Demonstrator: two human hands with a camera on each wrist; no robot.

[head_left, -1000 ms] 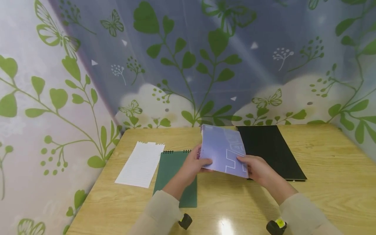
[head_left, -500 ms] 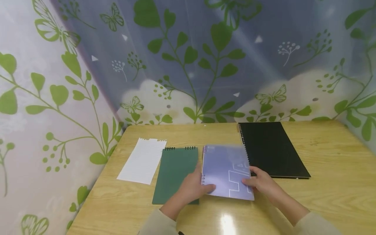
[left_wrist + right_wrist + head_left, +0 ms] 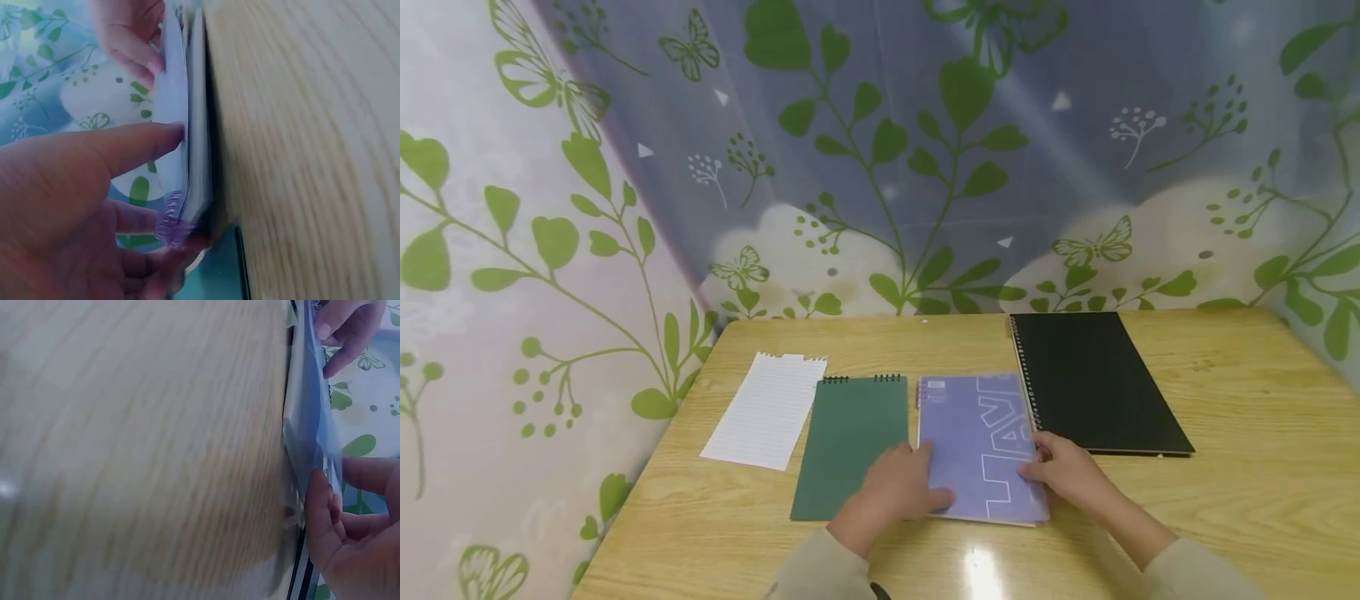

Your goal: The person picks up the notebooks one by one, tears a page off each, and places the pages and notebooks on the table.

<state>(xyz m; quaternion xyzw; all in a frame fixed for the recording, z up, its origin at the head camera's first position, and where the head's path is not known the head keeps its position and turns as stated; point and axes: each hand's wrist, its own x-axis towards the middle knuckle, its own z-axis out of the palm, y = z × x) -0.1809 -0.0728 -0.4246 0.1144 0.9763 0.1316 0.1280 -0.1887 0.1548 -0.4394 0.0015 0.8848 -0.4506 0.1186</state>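
Note:
A purple spiral notebook (image 3: 970,433) with white outlined lettering lies on the table between both hands; its pages show under the cover in the left wrist view. My left hand (image 3: 898,483) holds its lower left side, thumb on the cover, fingers by the purple spiral binding (image 3: 175,222). At the right edge, my right hand (image 3: 1071,471) pinches the notebook, thumb on top; the right wrist view shows the cover (image 3: 315,419) bowed slightly. Left of the purple notebook lies a green notebook (image 3: 857,442) bound at the top with black rings, partly behind my left hand.
A torn-out lined sheet (image 3: 767,408) lies left of the green notebook. On the right is a large black spiral notebook (image 3: 1097,383), close to my right hand. The wooden table (image 3: 1262,467) meets a leaf-patterned curtain (image 3: 880,167) at its back edge.
Both hands have lowered the purple notebook from above the table, towards me, onto the surface beside the green one. The black notebook's spiral edge has come into sight.

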